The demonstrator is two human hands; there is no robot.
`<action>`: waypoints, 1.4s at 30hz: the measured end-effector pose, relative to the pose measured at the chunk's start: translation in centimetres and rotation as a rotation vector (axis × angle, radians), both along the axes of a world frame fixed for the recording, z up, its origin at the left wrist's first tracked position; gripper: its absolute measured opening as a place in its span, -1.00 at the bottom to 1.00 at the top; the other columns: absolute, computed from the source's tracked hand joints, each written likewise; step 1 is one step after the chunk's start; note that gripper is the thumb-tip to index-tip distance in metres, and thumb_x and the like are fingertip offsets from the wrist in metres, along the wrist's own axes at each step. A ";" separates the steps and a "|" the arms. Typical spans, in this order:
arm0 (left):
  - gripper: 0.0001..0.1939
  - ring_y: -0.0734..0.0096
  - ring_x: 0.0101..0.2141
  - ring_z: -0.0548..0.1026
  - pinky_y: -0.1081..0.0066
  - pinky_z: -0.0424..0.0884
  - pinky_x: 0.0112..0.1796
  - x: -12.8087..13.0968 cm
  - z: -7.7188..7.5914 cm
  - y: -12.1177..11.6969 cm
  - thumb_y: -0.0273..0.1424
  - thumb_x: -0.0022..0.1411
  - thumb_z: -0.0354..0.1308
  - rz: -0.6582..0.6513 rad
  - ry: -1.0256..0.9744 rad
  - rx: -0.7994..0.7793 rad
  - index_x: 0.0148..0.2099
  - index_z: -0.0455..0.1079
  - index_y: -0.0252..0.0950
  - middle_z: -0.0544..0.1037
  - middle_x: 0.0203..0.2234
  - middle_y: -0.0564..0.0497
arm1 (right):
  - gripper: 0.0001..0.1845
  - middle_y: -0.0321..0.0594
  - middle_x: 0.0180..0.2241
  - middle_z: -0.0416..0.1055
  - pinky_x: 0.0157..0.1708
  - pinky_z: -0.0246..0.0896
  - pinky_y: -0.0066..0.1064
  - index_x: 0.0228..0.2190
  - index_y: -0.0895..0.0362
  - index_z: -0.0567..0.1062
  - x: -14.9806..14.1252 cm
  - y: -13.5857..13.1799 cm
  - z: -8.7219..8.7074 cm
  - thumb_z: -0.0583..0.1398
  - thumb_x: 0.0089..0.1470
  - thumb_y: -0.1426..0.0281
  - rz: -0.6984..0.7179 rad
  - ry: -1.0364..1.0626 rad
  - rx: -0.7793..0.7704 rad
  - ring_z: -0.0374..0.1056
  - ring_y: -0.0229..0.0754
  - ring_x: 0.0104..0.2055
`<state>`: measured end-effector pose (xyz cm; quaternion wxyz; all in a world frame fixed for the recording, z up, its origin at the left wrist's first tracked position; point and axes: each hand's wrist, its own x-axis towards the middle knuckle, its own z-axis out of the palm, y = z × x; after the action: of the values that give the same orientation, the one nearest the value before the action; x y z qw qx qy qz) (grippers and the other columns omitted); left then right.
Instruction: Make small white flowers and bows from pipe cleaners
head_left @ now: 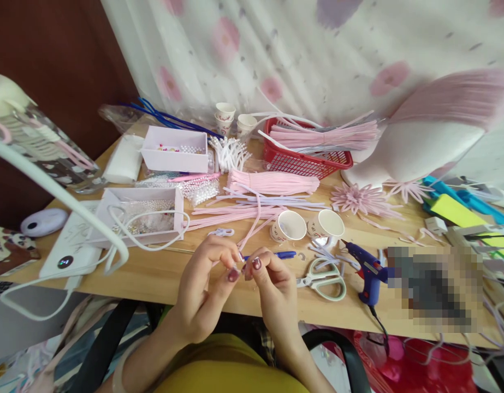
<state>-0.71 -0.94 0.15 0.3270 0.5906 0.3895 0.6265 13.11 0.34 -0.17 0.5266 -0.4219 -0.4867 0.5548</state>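
My left hand (205,292) and my right hand (276,289) meet over the front of the table, thumb and forefinger pinched on each. Something small and pale may sit between the fingertips, too small to name. Just behind the fingers lies a blue pen (285,255), partly covered by my right hand. Green-handled scissors (327,281) rest to the right of that hand. Behind are two paper cups, one (290,225) nearer the pen and another (325,224) beside it. Loose pink pipe cleaners (235,215) stretch behind my left hand.
A blue glue gun (370,273) stands at right. White boxes of beads, one in front (176,215) and one behind (173,153), are at left. A red basket (304,158) holds pipe cleaners. Near it are a pink bundle (274,183) and fuzzy flowers (360,202). A white cable (149,248) loops at left.
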 end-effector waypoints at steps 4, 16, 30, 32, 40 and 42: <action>-0.68 0.34 -0.38 0.41 0.28 0.41 -0.24 -0.9 -0.2 0.1 -0.36 0.53 -0.13 -0.014 -0.056 -0.083 -0.33 0.25 -0.19 0.36 -0.46 0.06 | -0.65 -0.28 -0.49 0.46 -0.36 0.28 -0.40 -0.48 0.07 0.60 0.1 0.0 -0.1 0.29 0.23 0.12 -0.031 -0.003 -0.032 0.35 -0.24 -0.43; -0.56 0.43 -0.64 0.47 0.43 0.44 -0.50 -4.3 -1.9 0.7 -0.40 0.37 0.15 0.198 0.273 -0.254 -0.60 0.35 -0.22 0.43 -0.75 0.13 | -0.65 -0.22 -0.42 0.68 -0.31 0.50 -0.31 -0.18 0.05 0.64 0.4 1.1 -0.7 0.49 -0.04 0.27 0.013 0.219 -0.251 0.54 -0.15 -0.42; -0.88 0.33 -0.26 0.64 0.36 0.56 -0.18 -3.1 -0.4 1.9 -0.55 0.30 0.28 0.163 0.475 0.151 -0.16 0.56 -0.23 0.67 -0.29 -0.03 | -0.45 -0.17 -0.12 0.69 0.09 0.42 -0.18 0.15 -0.02 0.45 0.6 0.5 -0.2 0.39 0.15 0.35 0.128 0.175 -0.235 0.60 -0.10 -0.07; -0.89 0.33 -0.28 0.63 0.37 0.56 -0.20 -3.0 -0.5 2.0 -0.55 0.30 0.27 0.182 0.479 0.152 -0.21 0.55 -0.24 0.66 -0.33 -0.01 | -0.43 -0.15 -0.10 0.68 0.10 0.41 -0.15 0.17 -0.02 0.44 0.7 0.3 -0.2 0.39 0.16 0.33 0.132 0.142 -0.236 0.59 -0.06 -0.03; -0.84 0.37 -0.23 0.60 0.43 0.53 -0.16 -3.0 -0.6 1.8 -0.62 0.30 0.22 0.116 0.455 0.043 -0.24 0.49 -0.25 0.60 -0.30 0.00 | -0.49 -0.20 -0.08 0.68 0.27 0.22 -0.04 0.19 -0.06 0.43 1.2 0.2 -0.4 0.33 0.24 0.32 0.184 0.034 -0.143 0.54 -0.06 0.06; -0.83 0.39 -0.22 0.59 0.45 0.52 -0.15 -3.1 -0.8 1.7 -0.63 0.30 0.22 0.097 0.434 0.014 -0.24 0.47 -0.25 0.59 -0.30 0.02 | -0.49 -0.22 -0.08 0.68 0.27 0.22 -0.03 0.19 -0.07 0.43 1.2 0.2 -0.4 0.32 0.24 0.31 0.194 0.024 -0.144 0.54 -0.06 0.06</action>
<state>-3.76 0.76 -0.62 0.2008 0.6947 0.4741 0.5023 14.35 0.53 -0.61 0.4447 -0.4026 -0.4780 0.6417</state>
